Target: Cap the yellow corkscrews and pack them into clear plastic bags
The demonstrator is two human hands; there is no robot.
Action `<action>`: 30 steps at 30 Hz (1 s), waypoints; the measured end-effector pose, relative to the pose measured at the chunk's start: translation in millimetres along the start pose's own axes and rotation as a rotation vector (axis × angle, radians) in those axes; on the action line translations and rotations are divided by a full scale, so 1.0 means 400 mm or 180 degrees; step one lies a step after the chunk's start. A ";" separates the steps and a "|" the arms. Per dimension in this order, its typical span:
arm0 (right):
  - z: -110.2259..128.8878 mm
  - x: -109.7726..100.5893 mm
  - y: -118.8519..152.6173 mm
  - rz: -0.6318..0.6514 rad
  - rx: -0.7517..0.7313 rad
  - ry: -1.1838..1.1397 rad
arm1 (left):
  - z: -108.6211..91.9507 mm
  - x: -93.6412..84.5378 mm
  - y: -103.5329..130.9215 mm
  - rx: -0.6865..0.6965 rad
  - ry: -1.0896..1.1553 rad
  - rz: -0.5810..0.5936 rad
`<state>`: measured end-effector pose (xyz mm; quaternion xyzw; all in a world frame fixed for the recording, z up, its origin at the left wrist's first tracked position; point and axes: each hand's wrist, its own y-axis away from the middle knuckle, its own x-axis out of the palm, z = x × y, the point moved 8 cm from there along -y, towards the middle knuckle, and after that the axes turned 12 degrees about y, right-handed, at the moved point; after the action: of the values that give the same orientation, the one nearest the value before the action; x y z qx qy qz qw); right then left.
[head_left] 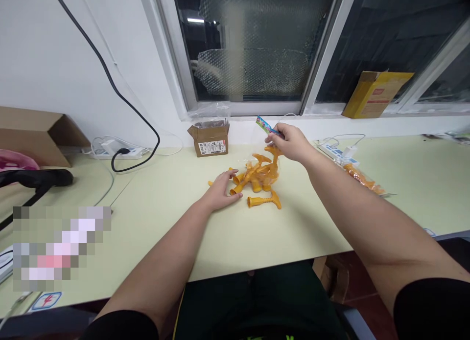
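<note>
- Writing first: not much I can actually read here. The small cardboard box [209, 138] by the window has a white shipping label with a barcode and a bit of red on it, but the print is too tiny to make out. The yellow carton [374, 94] up on the windowsill has a red and white sticker, same deal, unreadable.
- My right hand [291, 142] is closed in a pinch on the colourful header card [267, 126] at the top of a clear plastic bag [262, 166], holding it up off the tabletop [154, 217]. The card is printed in blue, green and pink, but I can't read any words on it.
- My left hand [221, 190] lies mostly flat with fingers loosely spread, palm down, fingertips touching the orange plastic pieces [253, 176] at the left edge of the heap.
- Those pieces sit mid-tabletop, right between my two hands. They're smooth, shiny orange plastic, shaped like little stems with flared trumpet ends. Some are half in the bag, some spilled out, and one T-shaped piece [264, 201] lies just in front of the heap.
- A second bag of orange pieces [362, 177] lies off to the right, just past my right forearm.
- The tabletop is a pale yellow-green matte surface.
- Left side: a bigger open cardboard box [40, 132], a black cable [110, 80] running down the white wall to a white power strip [119, 150].
- Another white power strip [340, 151] sits near the right hand, by the sill.
</note>
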<state>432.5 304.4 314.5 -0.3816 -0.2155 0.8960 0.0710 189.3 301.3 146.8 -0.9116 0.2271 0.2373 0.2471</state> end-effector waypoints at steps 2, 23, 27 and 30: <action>0.002 0.015 -0.005 0.0063 0.0011 -0.0105 | -0.001 -0.001 -0.001 0.0009 0.0004 -0.0001; 0.020 0.000 -0.039 0.0058 0.0161 -0.0689 | -0.014 -0.003 0.000 0.0018 -0.0195 0.0097; 0.008 -0.039 -0.041 -0.0081 0.0290 -0.0703 | -0.023 -0.004 0.002 0.0016 -0.0319 0.0130; -0.012 -0.060 -0.041 -0.0070 0.0433 -0.0561 | -0.025 -0.003 0.002 0.0012 -0.0346 0.0131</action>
<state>451.9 313.6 334.5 -0.2933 -0.1638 0.9378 0.0874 191.1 295.4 155.1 -0.8920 0.2325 0.2911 0.2559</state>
